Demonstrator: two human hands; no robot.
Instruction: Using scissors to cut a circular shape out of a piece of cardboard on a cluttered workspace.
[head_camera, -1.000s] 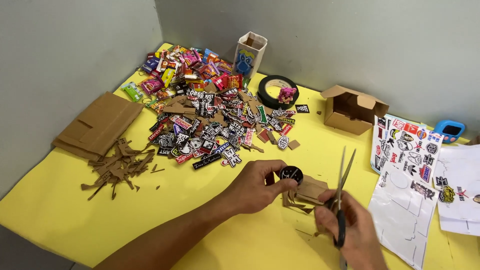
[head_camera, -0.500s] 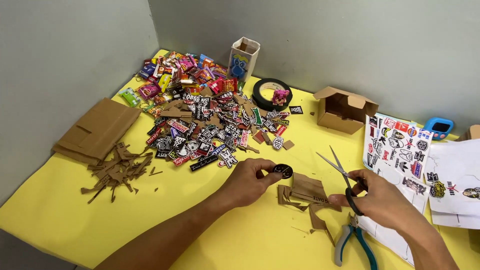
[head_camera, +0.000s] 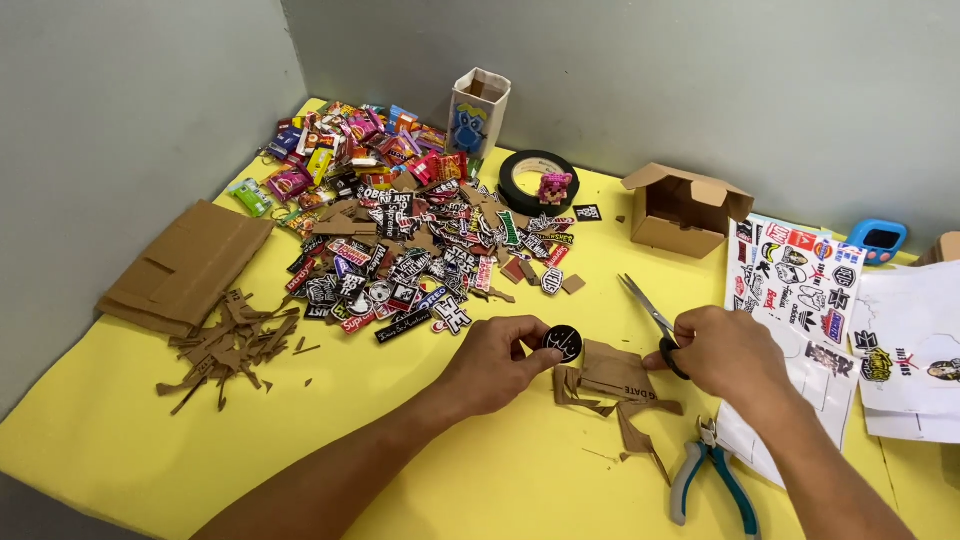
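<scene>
1. Your left hand (head_camera: 492, 362) pinches a round black sticker disc (head_camera: 563, 342) between thumb and fingertips; the disc sits at the tips of that grip, raised just above the yellow worktop (head_camera: 420, 460), facing up.
2. Your right hand (head_camera: 728, 352) is closed around the black handles of the scissors (head_camera: 648, 320); the blades point up and to the left, slightly parted, away from the disc.
3. The disc lies to the left of the scissors, near but apart from the blades; a heap of brown cardboard scraps (head_camera: 612, 385) lies between your two hands, just beside and below the disc.
4. Blue-handled pliers (head_camera: 712, 482) lie on the worktop under your right wrist, untouched.
5. A large pile of cut stickers (head_camera: 420, 265) spreads beyond your left hand; a roll of black tape (head_camera: 538, 182) and a small open cardboard box (head_camera: 682, 210) stand further back.
6. Printed sticker sheets (head_camera: 805, 290) lie to the right of your right hand; a folded cardboard piece (head_camera: 185, 265) with loose strips rests at the far left.
</scene>
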